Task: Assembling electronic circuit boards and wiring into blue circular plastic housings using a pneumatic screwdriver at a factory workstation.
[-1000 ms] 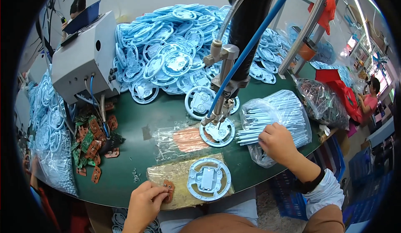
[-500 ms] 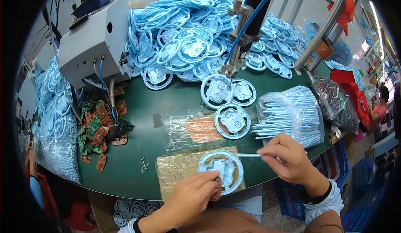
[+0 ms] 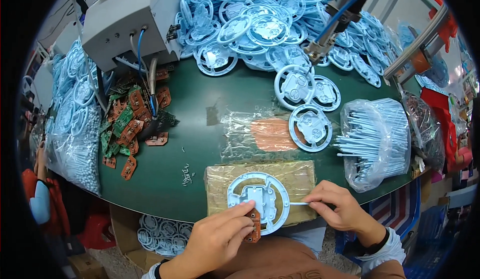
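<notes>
A light blue toy steering wheel lies over a tape-covered block at the table's near edge. My left hand is closed on the wheel's left side. Its fingers also hold a small brown circuit board, overlapping the wheel's lower left. Between thumb and fingertips, my right hand pinches a thin light blue plastic stick. The stick's left tip meets the wheel's right rim; whether it sits inside the rim cannot be made out. The pinching fingers cover its right end.
Circuit boards lie heaped left, below a grey machine box. A large pile of blue wheels fills the back. Three wheels lie right of centre, under a metal fixture. A bag of sticks stands right.
The view has shifted, so the table appears moved. My right hand has brought the stick lower, to the middle of the wheel's right rim. My left hand keeps its hold on the wheel and board.
</notes>
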Demonstrator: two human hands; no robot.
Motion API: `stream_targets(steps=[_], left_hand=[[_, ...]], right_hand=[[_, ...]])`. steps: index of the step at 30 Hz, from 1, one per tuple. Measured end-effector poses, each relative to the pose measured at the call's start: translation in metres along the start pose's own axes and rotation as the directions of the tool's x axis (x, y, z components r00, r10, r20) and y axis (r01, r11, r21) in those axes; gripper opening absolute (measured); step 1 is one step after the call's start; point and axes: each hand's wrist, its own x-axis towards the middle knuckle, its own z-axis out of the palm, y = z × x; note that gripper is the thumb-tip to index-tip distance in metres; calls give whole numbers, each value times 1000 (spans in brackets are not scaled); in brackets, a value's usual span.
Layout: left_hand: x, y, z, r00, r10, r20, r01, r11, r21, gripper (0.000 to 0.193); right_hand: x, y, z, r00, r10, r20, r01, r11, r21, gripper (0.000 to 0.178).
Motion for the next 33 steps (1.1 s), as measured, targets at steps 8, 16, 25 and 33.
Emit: stream_targets(steps=[8,16,25,33], left_hand=[[0,-4,-6,997,-60,42,64,991,-117,12],[6,-4,-5,995,52,81,-54,998,21,16],[8,9,-4,994,65,92,-78,986,145,21],[33,-6,4,981,193,-7,-190,968,163,23]], right_hand=[[11,-5,-12,995,45,85,-41,998,-40,16],[30,-17,-4,992,-24,126,45,985,-164,17],[30,-17,1,997,0,79,13,986,-165,13],[28,-13,4,998,-10,59,20,985,-173,13]])
